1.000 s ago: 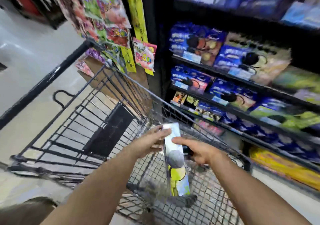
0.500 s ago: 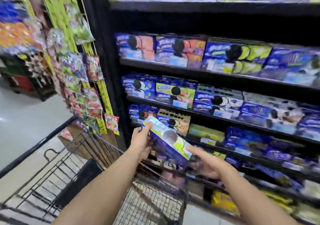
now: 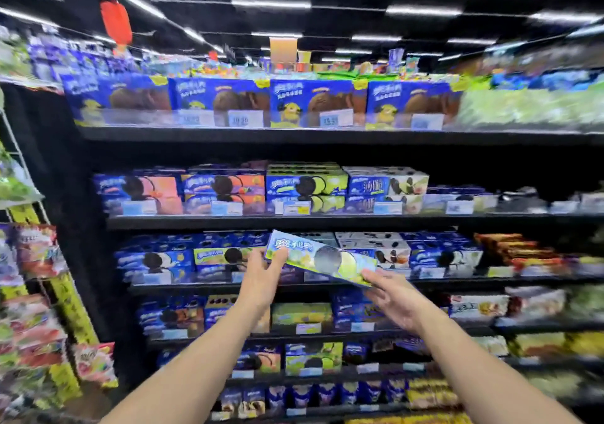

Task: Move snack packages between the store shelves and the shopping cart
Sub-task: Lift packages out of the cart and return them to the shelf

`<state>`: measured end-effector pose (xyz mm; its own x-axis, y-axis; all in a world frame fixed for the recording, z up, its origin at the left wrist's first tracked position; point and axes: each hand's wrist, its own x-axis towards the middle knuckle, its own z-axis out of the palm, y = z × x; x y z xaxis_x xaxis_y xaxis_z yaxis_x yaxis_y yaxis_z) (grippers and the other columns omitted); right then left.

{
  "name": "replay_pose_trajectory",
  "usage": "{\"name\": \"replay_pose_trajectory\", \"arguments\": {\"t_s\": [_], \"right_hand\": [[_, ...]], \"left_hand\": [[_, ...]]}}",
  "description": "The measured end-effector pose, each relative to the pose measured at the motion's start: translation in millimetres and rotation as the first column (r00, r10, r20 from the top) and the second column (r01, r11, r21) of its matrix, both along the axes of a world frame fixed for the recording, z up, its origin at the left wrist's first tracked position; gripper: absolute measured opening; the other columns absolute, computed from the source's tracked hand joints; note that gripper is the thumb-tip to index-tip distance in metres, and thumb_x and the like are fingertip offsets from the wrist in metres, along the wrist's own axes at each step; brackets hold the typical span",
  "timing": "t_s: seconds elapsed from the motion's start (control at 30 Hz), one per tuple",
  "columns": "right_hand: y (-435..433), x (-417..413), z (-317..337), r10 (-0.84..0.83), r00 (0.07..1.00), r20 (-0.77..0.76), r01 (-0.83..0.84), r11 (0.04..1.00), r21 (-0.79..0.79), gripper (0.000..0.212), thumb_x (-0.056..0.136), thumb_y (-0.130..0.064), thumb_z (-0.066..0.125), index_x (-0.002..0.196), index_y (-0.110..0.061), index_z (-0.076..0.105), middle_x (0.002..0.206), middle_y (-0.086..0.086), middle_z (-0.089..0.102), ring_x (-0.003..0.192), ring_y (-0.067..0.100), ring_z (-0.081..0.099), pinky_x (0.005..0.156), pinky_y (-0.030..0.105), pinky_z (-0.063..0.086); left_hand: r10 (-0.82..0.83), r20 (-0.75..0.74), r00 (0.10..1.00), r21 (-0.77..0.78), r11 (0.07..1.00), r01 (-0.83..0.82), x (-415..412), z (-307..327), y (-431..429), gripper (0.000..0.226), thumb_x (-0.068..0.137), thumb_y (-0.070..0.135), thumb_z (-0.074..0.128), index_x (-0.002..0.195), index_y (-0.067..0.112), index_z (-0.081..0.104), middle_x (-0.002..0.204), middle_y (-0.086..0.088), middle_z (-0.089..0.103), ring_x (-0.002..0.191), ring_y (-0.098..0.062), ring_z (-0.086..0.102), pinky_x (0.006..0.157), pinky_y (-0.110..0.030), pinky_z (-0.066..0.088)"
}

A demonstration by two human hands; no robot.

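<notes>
A long blue and green cookie box (image 3: 322, 257) with a dark sandwich cookie printed on it is held up in front of the shelves, tilted down to the right. My left hand (image 3: 263, 271) grips its left end with the thumb on the front. My right hand (image 3: 390, 296) holds its lower right end from beneath. The box hangs level with the third shelf (image 3: 228, 284), which carries rows of similar blue cookie boxes. The shopping cart is out of view.
Black shelves (image 3: 327, 219) packed with blue cookie boxes fill the view, with larger boxes on the top shelf (image 3: 294, 132). Hanging candy bags (image 3: 36, 253) on a rack stand at the left. Packets in other colours lie on the right shelves (image 3: 523, 253).
Both hands lifted the cookie box out of the cart and up in front of the shelves. My view swung upward, so the cart dropped out of sight.
</notes>
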<state>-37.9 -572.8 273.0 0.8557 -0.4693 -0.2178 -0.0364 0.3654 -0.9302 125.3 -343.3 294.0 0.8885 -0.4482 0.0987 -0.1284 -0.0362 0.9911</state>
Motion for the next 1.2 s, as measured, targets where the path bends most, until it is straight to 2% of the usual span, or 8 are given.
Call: {"name": "replay_pose_trajectory", "arguments": {"t_s": [0.13, 0.3, 0.47, 0.6, 0.77, 0.93, 1.07, 1.2], "right_hand": [[-30, -22, 26, -0.086, 0.993, 0.079, 0.089, 0.995, -0.039, 0.053, 0.075, -0.019, 0.079, 0.123, -0.007, 0.062, 0.122, 0.003, 0.071, 0.107, 0.01, 0.065, 0.099, 0.025, 0.046], [-74, -60, 46, -0.145, 0.982, 0.119, 0.156, 0.984, -0.089, 0.038, 0.086, -0.011, 0.073, 0.121, -0.011, 0.059, 0.114, 0.004, 0.072, 0.085, 0.004, 0.07, 0.069, 0.014, 0.053], [-130, -96, 60, -0.154, 0.977, 0.145, 0.173, 0.976, -0.129, 0.034, 0.079, -0.011, 0.076, 0.106, -0.023, 0.06, 0.104, -0.004, 0.078, 0.092, 0.006, 0.073, 0.073, 0.015, 0.056], [-179, -124, 65, -0.08, 0.985, 0.154, 0.109, 0.975, -0.192, 0.053, 0.075, -0.015, 0.078, 0.127, -0.012, 0.062, 0.119, 0.005, 0.073, 0.101, 0.009, 0.071, 0.077, 0.014, 0.054], [-263, -159, 76, -0.018, 0.983, 0.185, 0.06, 0.972, -0.226, 0.046, 0.085, -0.012, 0.071, 0.13, -0.013, 0.062, 0.122, 0.003, 0.072, 0.102, 0.007, 0.07, 0.077, 0.014, 0.054], [-339, -180, 94, 0.022, 0.982, 0.187, 0.031, 0.962, -0.273, 0.039, 0.092, -0.004, 0.064, 0.13, -0.012, 0.061, 0.12, 0.002, 0.073, 0.099, 0.004, 0.07, 0.076, 0.013, 0.054], [-376, -185, 107, 0.072, 0.98, 0.187, -0.006, 0.943, -0.332, 0.037, 0.093, -0.003, 0.062, 0.128, -0.014, 0.062, 0.119, 0.0, 0.073, 0.102, 0.003, 0.069, 0.079, 0.013, 0.052], [-408, -176, 108, 0.08, 0.982, 0.172, -0.011, 0.929, -0.37, 0.037, 0.095, -0.002, 0.061, 0.131, -0.012, 0.059, 0.119, -0.001, 0.073, 0.107, 0.005, 0.067, 0.089, 0.016, 0.053]], "left_hand": [[-0.057, 0.142, 0.988, 0.048, 0.998, 0.051, -12, 19, -39, 0.058, 0.101, 0.05, 0.049, 0.148, 0.018, 0.035, 0.129, 0.01, 0.039, 0.112, -0.002, 0.029, 0.088, -0.021, 0.02], [-0.161, 0.18, 0.97, 0.081, 0.986, 0.149, -39, 43, -83, 0.045, 0.105, 0.036, 0.046, 0.144, 0.013, 0.043, 0.119, 0.019, 0.043, 0.101, -0.001, 0.042, 0.076, -0.014, 0.03], [-0.241, 0.283, 0.928, 0.131, 0.969, 0.211, -69, 52, -129, 0.018, 0.103, 0.026, 0.052, 0.121, 0.023, 0.053, 0.118, 0.005, 0.062, 0.112, -0.017, 0.058, 0.081, -0.021, 0.041], [-0.237, 0.37, 0.898, 0.206, 0.964, 0.17, -95, 49, -178, 0.03, 0.1, 0.032, 0.056, 0.13, 0.032, 0.05, 0.115, 0.029, 0.051, 0.114, -0.002, 0.048, 0.088, -0.021, 0.035], [-0.189, 0.352, 0.917, 0.223, 0.968, 0.114, -146, 54, -254, 0.058, 0.099, 0.04, 0.057, 0.151, 0.02, 0.039, 0.144, 0.005, 0.046, 0.133, -0.011, 0.043, 0.104, -0.028, 0.034], [-0.181, 0.348, 0.92, 0.238, 0.966, 0.1, -185, 67, -316, 0.057, 0.1, 0.043, 0.057, 0.151, 0.034, 0.033, 0.139, 0.02, 0.046, 0.088, 0.019, 0.05, 0.059, 0.0, 0.04], [-0.166, 0.395, 0.903, 0.273, 0.96, 0.057, -192, 78, -347, 0.045, 0.098, 0.044, 0.06, 0.14, 0.041, 0.045, 0.126, 0.02, 0.063, 0.106, -0.003, 0.062, 0.088, -0.027, 0.052], [-0.17, 0.416, 0.893, 0.316, 0.948, 0.033, -184, 93, -375, 0.06, 0.097, 0.046, 0.062, 0.15, 0.034, 0.038, 0.135, 0.019, 0.059, 0.118, -0.001, 0.057, 0.095, -0.023, 0.048]]}}
